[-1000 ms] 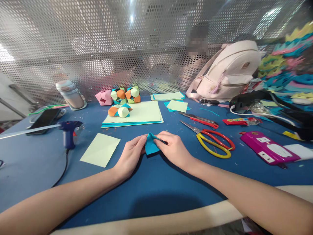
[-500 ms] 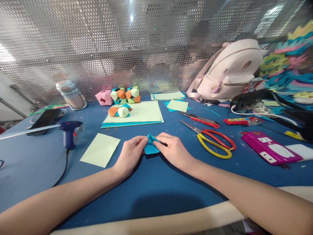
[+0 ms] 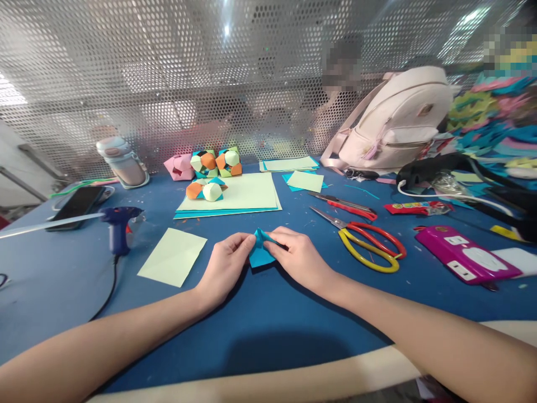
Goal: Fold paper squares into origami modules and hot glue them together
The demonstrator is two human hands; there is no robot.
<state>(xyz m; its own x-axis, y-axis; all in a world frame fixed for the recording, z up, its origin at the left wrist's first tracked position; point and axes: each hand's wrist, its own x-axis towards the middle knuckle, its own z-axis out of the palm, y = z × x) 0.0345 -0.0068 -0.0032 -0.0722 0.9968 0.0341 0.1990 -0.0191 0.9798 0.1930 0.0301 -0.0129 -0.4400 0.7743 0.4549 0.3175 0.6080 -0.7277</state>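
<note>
Left hand (image 3: 226,263), right hand (image 3: 300,257) angled inward; both pinching blue paper (image 3: 260,252).

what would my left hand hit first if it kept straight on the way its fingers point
Probably the small folded blue paper that your left hand pinches at its edge, then your right hand just beyond; exact depth is unclear from this one view.

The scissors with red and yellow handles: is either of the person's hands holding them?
No, the scissors lie on the table, while both hands grip the blue paper.
</note>
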